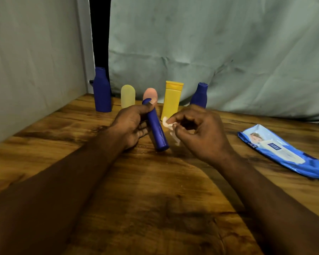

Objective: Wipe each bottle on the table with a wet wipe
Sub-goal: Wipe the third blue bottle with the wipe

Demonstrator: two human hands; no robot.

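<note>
Improvised tabletop setting, most likely in a home rather than a lab or shop. A wood-grain table [155,199] is backed by a creased pale green cloth sheet [210,43], hung loosely, with a dark gap [99,34] at its left edge. Household goods support this reading: a row of plastic toiletry bottles [171,100] stands along the cloth, and a blue pack of wet wipes [284,151] lies at right.

A wooden table [44,153] with dark grain patches carries a blue pack of wipes [284,153], lying flat near its right edge. A creased pale green cloth [228,52] hangs behind the far edge. A pale panel [35,61] stands along the left edge, and a dark gap [99,34] lies between the two.
</note>
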